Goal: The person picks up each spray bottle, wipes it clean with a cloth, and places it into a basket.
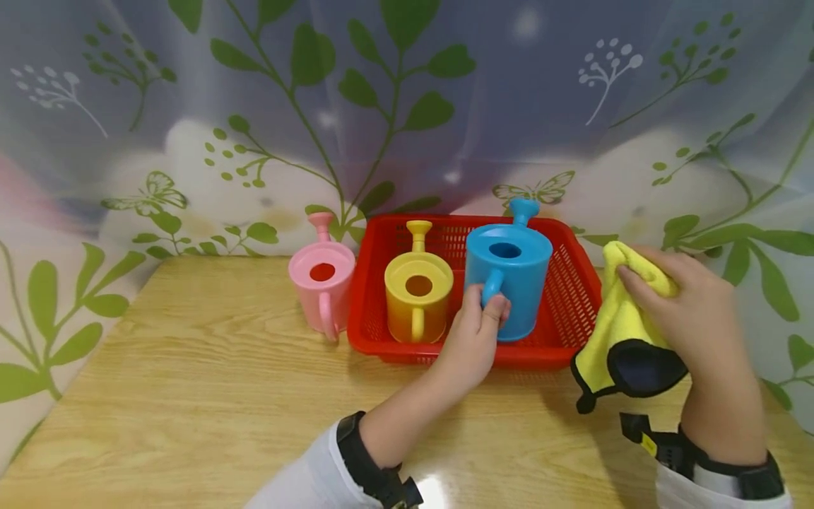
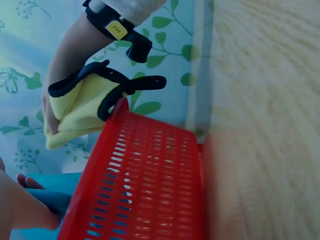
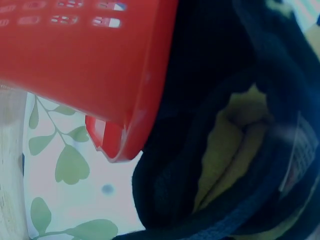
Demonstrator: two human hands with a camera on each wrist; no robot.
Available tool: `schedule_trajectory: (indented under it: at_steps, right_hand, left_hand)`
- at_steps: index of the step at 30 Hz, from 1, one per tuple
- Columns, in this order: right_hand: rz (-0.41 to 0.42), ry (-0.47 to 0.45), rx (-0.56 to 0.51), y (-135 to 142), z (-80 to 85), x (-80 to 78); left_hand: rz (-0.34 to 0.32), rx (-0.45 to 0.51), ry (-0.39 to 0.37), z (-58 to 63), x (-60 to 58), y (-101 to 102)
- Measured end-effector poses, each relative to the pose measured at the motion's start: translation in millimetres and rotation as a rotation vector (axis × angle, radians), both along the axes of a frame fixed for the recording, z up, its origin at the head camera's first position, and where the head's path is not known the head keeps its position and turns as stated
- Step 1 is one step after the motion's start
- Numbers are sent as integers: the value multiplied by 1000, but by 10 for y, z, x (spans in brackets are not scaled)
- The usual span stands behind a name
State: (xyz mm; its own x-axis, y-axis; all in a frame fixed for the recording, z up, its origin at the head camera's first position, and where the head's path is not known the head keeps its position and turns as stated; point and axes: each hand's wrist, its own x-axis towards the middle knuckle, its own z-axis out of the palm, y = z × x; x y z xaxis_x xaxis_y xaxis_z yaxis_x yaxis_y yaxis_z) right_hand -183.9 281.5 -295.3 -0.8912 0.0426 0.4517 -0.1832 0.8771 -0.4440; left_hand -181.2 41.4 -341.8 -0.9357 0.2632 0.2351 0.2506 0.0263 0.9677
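My left hand (image 1: 472, 336) grips the handle of a blue watering can (image 1: 524, 283), which is upright at the right side of a red plastic basket (image 1: 365, 311). Whether the can touches the basket floor I cannot tell. Bunched in my right hand (image 1: 696, 311) is a yellow cloth (image 1: 613, 332) with black edging and a dark underside, hanging just right of the basket. A yellow watering can (image 1: 420, 300) stands in the basket, left of the blue one. Outside the basket on its left stands a pink watering can (image 1: 305, 300). Dark cloth (image 3: 165, 190) fills much of the right wrist view.
The wooden table (image 1: 210, 396) reaches back to a curtain (image 1: 254, 106) printed with leaves and butterflies. The basket has slotted walls and a raised rim. Black straps (image 1: 365, 452) with small devices circle both wrists.
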Motion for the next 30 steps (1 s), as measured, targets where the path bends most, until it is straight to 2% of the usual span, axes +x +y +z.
schedule_trajectory:
  at_steps: [5,8,10,13,16,21,26,30]
  right_hand:
    - [26,63,16,-24,-10,-13]
    - [33,53,12,-31,-5,-24]
    - [28,26,8,-41,1,-25]
    - [30,-8,-1,-45,3,-18]
    - [32,-24,3,-47,0,-9]
    - [33,-36,6,-41,-6,-3]
    - [38,-40,2,-37,-6,-1]
    - [41,-38,4,-44,3,4]
  left_hand:
    - [54,-5,-33,-69,-79,48]
    - [90,-28,-52,-89,-130,61]
    - [90,-60,-73,-86,-155,62]
    - [64,-104,-125,-73,-193,67]
    - [16,-141,-195,-57,-229,73]
    - [-67,-230,-267,-42,-288,91]
    - [-131,-364,-258,-35,-326,91]
    - [-140,-560,-198,-24,-341,70]
